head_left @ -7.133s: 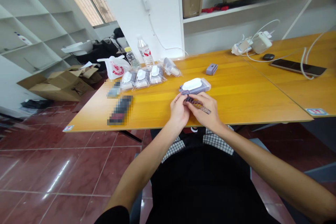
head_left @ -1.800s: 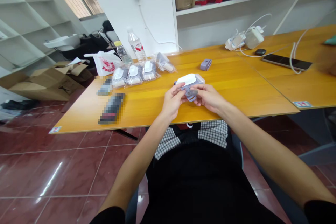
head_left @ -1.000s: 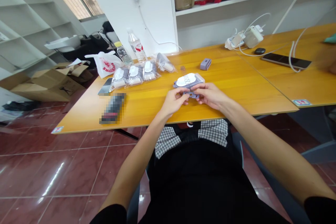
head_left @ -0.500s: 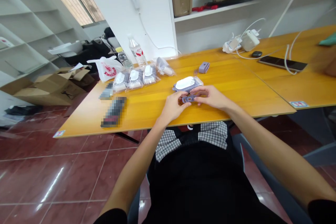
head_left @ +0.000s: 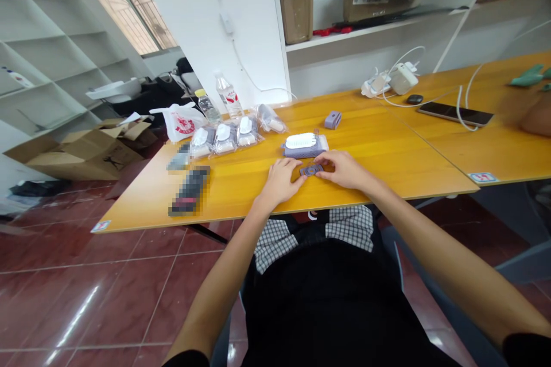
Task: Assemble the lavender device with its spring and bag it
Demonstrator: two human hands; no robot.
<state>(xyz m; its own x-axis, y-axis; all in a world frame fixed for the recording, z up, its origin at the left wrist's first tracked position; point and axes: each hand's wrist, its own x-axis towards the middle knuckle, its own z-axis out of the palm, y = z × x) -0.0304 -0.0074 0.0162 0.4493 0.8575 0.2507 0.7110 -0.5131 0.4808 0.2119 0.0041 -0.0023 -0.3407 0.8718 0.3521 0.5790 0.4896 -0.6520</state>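
A small flat grey-purple plastic piece with a round ring in its middle [head_left: 310, 170] is low at the table's front, between my hands. My left hand [head_left: 282, 180] rests at its left end, thumb and fingers apart, the thumb tip close to the edge. At the other end, my right hand [head_left: 342, 170] has its thumb and fingertips on the piece. Just behind lies a grey-purple device with a white ribbed oval top [head_left: 303, 145]. Further back sits a small purple block-like part [head_left: 333, 120].
Several bagged devices of similar look [head_left: 224, 137] line the left, before a white plastic bag [head_left: 178, 121] and a clear bottle [head_left: 228, 96]. A blurred-out dark object [head_left: 189, 190] lies front left. To the right are a phone [head_left: 455, 113], white chargers [head_left: 402, 78] and cables.
The ringed piece and both hands have come down toward the tabletop. My left fingers have loosened from the piece. The view has tilted up slightly.
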